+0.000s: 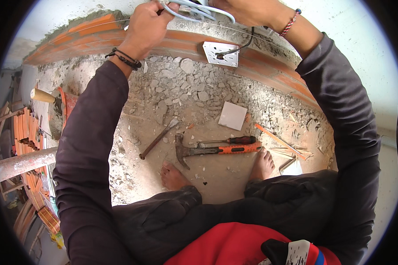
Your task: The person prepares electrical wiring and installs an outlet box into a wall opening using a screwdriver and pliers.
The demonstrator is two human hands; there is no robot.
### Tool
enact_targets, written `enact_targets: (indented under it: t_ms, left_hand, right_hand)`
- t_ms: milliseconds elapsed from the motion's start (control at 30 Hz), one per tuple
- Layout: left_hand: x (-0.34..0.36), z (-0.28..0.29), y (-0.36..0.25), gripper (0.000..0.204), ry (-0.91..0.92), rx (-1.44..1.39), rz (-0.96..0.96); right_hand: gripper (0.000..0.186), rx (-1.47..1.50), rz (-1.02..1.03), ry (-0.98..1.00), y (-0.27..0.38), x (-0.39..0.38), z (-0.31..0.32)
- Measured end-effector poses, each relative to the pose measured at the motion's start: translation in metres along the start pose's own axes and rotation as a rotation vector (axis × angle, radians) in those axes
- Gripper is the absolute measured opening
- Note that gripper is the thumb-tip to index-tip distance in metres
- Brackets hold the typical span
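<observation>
At the top edge, my left hand (148,22) is closed, thumb and fingers pinched on a looped light grey-blue cable (194,14). Close by on the right, my right hand (247,11) is curled beside the same cable. The picture's edge cuts off its fingertips and what they grip. Below my hands, a square white electrical mounting box (221,54) rests against the brick course, with a dark cable (245,46) running into it. A thin pale string (216,24) stretches across above the bricks.
Broken rubble (185,79) lies along the wall. On the floor are a claw hammer (216,149), a screwdriver (239,140), a chisel (159,138), a white tile (232,115) and an orange strip (278,140). My bare feet (174,176) flank the hammer. A bucket (66,108) stands left.
</observation>
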State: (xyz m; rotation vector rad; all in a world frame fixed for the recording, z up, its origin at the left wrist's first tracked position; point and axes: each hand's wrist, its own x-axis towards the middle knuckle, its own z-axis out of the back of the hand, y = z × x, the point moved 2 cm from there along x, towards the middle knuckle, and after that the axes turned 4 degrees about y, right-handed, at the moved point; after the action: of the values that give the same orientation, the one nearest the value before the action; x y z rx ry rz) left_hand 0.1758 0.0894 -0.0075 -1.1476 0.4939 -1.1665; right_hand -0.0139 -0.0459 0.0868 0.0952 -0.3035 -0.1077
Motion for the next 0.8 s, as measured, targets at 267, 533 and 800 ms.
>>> enact_targets:
  t_ms: [267, 533, 800]
  left_hand:
    - [-0.003, -0.015, 0.019, 0.017, -0.019, 0.125, 0.059]
    - [-0.013, -0.022, -0.021, 0.018, 0.101, 0.151, 0.016]
    - [0.007, -0.015, -0.037, 0.032, 0.208, 0.306, -0.501]
  right_hand:
    - [0.019, 0.027, -0.083, -0.007, 0.001, 0.001, 0.0]
    - [0.02, -0.018, -0.157, 0.039, 0.01, -0.003, 0.0]
    - [0.022, -0.031, -0.172, 0.05, 0.014, -0.005, 0.002]
